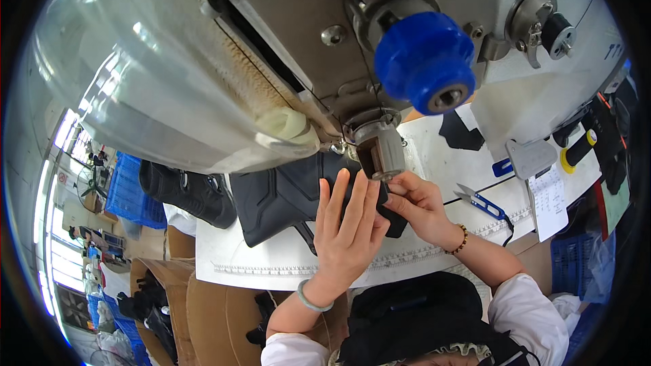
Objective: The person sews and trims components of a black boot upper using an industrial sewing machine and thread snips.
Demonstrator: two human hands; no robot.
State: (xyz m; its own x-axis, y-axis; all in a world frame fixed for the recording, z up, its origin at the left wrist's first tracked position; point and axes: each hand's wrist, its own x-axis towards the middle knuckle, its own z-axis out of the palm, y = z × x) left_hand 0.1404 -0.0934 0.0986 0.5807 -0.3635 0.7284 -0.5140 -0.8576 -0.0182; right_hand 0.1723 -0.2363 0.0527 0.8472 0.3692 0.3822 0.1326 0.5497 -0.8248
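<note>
A black, leather-like piece with raised moulded lines (274,196) lies under the sewing machine (298,0). My left hand (347,227) rests on it with its fingers stretched out, their tips close to the machine's round presser end (381,152). To the right of that, my right hand (424,211) is closed, thumb and fingers pinching the black work's edge. The needle point and the stitching spot are hidden behind the machine parts. A narrow black strap (306,236) sticks out from under the piece beside my left hand.
Blue-handled thread snips (485,205) lie right of my right hand, near a printed paper (548,202) and a black-and-yellow thread spool (578,152). A black scrap (461,133) sits behind. Left are a black shoe (193,193), a blue crate (132,193) and a cardboard box (217,312).
</note>
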